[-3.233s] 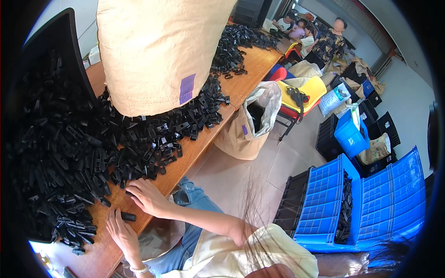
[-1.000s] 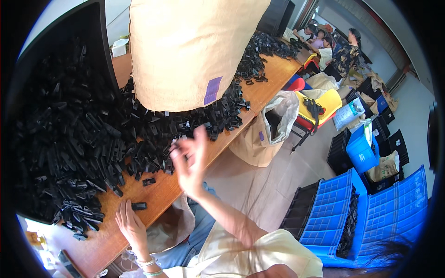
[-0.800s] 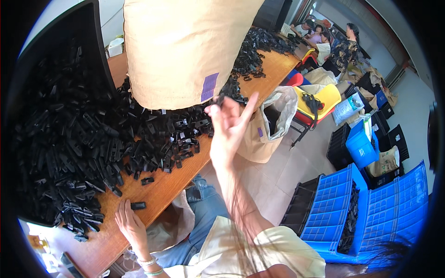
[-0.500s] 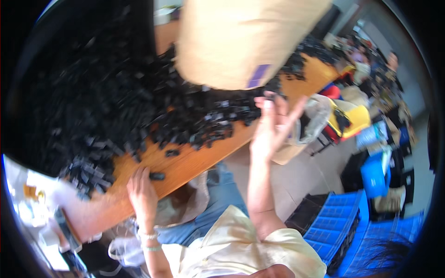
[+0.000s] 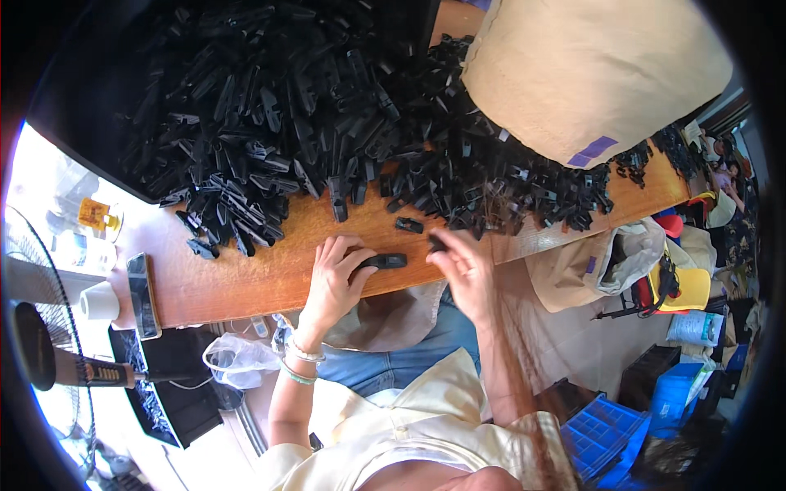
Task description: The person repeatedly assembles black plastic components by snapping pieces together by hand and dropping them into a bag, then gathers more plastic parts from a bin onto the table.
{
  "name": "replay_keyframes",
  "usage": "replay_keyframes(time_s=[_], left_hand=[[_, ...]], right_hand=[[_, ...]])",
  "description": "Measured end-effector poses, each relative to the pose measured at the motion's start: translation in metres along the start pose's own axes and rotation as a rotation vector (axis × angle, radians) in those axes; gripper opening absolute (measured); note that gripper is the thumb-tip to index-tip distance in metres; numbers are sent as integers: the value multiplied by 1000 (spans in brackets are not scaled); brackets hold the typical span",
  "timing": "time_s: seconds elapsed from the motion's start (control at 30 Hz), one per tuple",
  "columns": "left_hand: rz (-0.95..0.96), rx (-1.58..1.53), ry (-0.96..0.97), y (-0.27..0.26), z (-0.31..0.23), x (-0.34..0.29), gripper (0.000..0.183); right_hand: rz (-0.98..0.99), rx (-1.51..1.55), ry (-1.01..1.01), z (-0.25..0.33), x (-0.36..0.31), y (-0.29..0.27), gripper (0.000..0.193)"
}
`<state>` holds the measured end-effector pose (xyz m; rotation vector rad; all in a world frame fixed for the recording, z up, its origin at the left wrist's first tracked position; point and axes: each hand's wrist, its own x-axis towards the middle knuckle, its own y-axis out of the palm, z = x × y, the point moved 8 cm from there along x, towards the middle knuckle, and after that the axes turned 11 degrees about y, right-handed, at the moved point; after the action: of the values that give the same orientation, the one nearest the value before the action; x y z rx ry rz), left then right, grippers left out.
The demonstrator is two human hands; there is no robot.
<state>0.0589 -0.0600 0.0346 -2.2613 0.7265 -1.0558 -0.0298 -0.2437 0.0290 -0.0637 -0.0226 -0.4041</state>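
A phone (image 5: pixel 143 295) lies at the counter's (image 5: pixel 246 282) left end. The left hand (image 5: pixel 332 278) rests at the counter's near edge, its fingers (image 5: pixel 357 260) curled around 1 black plastic part (image 5: pixel 385 261). Just right, the right hand (image 5: pixel 463 266) pinches a smaller black piece (image 5: pixel 436 243). Behind them spreads a heap of black parts (image 5: pixel 327 114), beside a tan sack (image 5: pixel 589 74).

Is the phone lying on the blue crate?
No, the phone lies on the wooden table, left of the left hand.
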Motion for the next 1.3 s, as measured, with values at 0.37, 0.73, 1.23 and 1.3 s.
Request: replay_keyframes(time_s=[0.37, 0.73, 1.23, 1.3], left_hand=[[29, -53, -11, 3, 3, -2, 22], [46, -52, -7, 2, 3, 0, 23], [33, -103, 51, 2, 1, -1, 23], [70, -149, 103, -2, -5, 0, 27]], right_hand=[[89, -344, -56, -6, 0, 22, 27], [60, -375, -68, -11, 8, 22, 28], [58, -404, -200, -6, 1, 43, 24], [113, -402, -178, -2, -5, 42, 25]])
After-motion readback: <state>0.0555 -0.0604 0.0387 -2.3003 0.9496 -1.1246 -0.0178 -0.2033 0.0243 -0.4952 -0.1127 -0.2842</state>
